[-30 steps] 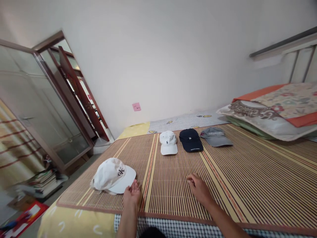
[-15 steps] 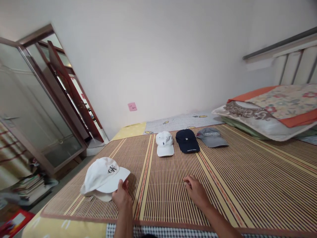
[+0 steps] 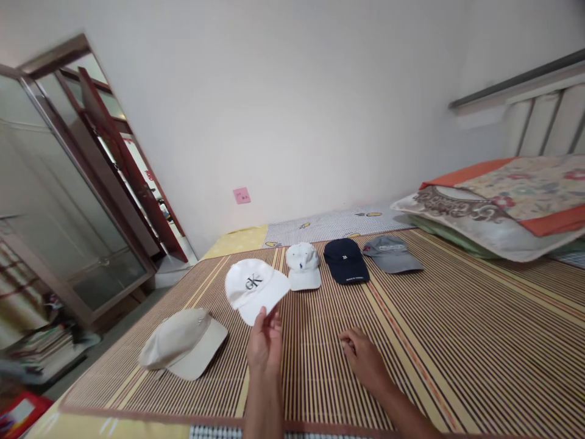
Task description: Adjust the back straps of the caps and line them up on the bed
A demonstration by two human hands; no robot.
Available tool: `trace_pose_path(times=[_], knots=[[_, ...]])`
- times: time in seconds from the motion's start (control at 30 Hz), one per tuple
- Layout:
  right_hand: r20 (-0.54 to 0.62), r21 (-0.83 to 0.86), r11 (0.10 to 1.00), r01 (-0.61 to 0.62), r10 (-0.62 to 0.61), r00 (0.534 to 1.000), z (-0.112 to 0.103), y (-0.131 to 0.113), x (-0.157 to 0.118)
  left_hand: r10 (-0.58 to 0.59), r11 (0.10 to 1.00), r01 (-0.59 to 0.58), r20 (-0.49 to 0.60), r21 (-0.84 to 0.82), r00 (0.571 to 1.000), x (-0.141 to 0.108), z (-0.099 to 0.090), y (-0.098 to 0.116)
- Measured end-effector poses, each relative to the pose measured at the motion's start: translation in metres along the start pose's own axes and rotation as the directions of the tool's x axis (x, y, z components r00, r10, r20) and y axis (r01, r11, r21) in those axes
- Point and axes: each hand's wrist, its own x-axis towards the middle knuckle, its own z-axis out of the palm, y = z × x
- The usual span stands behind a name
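Observation:
Between its thumb and fingers, my left hand [image 3: 266, 342] grips the brim of a white baseball cap with CK letters [image 3: 249, 283], raised above the striped mat [image 3: 315, 378]. A beige cap [image 3: 183, 341] lies to the left of that hand. Behind the held cap, in a row on the mat, sit a white cap with a small dark logo [image 3: 303, 265], a navy cap [image 3: 346, 261] and a grey cap [image 3: 393, 253]. My right hand [image 3: 362, 355] rests low over the mat with its fingers curled; whether anything is inside them is hidden.
Stacked pillows [image 3: 493, 213] with an orange-edged floral cover lie at the right by the headboard [image 3: 546, 122]. A white wall [image 3: 311, 122] with a pink note [image 3: 241, 195] rises behind the bed. At the left stand a frosted glass door [image 3: 59, 231] and books [image 3: 39, 338].
My left hand has lifted the CK cap and carried it right, toward the row. The beige cap that was beneath it now shows fully. My right hand has barely moved.

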Motion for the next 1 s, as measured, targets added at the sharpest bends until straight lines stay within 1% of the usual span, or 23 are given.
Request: trace_pose_path(times=[0.07,0.13,0.23,0.33,0.43,0.47,0.5,0.57,0.6,0.63,0.67,0.73,0.8,0.9,1.0], knots=[[-0.002,0.023,1.000,-0.013,0.013,1.000,0.000,-0.001,0.001,-0.074,0.997,0.074,0.036,0.013,0.997,0.001,0.005,-0.016],[-0.004,0.050,0.998,-0.035,0.035,0.999,-0.001,-0.001,0.003,-0.124,0.992,0.123,0.058,0.026,0.991,0.002,0.005,-0.032],[0.011,0.110,0.990,-0.091,0.090,0.996,-0.004,-0.001,0.008,-0.163,0.986,0.155,0.146,0.063,0.976,-0.001,-0.006,-0.057],[0.066,0.218,0.960,-0.174,0.163,0.984,-0.009,0.002,0.017,-0.228,0.970,0.193,0.281,0.146,0.932,-0.010,-0.025,-0.077],[0.138,0.347,0.899,-0.268,0.234,0.962,-0.020,0.003,0.030,-0.318,0.941,0.244,0.360,0.236,0.877,-0.021,-0.037,-0.091],[0.160,0.416,0.859,-0.299,0.255,0.954,-0.025,0.002,0.035,-0.341,0.932,0.256,0.380,0.257,0.860,-0.026,-0.039,-0.094],[0.180,0.502,0.800,-0.327,0.273,0.945,-0.030,0.001,0.039,-0.358,0.925,0.263,0.400,0.272,0.844,-0.030,-0.040,-0.098],[0.236,0.712,0.587,-0.385,0.316,0.919,-0.043,-0.002,0.046,-0.388,0.913,0.275,0.432,0.302,0.814,-0.038,-0.039,-0.104],[0.259,0.782,0.478,-0.400,0.335,0.906,-0.049,-0.003,0.048,-0.406,0.905,0.282,0.443,0.319,0.799,-0.042,-0.038,-0.107],[0.276,0.826,0.389,-0.407,0.350,0.895,-0.055,-0.004,0.049,-0.429,0.894,0.295,0.450,0.337,0.783,-0.046,-0.037,-0.110],[0.285,0.848,0.337,-0.410,0.363,0.887,-0.060,-0.005,0.049,-0.453,0.882,0.312,0.452,0.353,0.769,-0.049,-0.036,-0.112],[0.288,0.865,0.290,-0.409,0.380,0.879,-0.069,-0.005,0.047,-0.496,0.859,0.346,0.446,0.378,0.745,-0.052,-0.036,-0.114],[0.279,0.874,0.280,-0.396,0.379,0.882,-0.074,-0.006,0.043,-0.518,0.847,0.369,0.439,0.382,0.734,-0.052,-0.036,-0.113],[0.296,0.891,0.234,-0.388,0.349,0.889,-0.078,-0.011,0.037,-0.504,0.862,0.389,0.459,0.326,0.732,-0.046,-0.035,-0.105],[0.391,0.879,0.143,-0.454,0.329,0.860,-0.078,-0.018,0.033,-0.451,0.892,0.380,0.491,0.243,0.745,-0.036,-0.032,-0.095]])
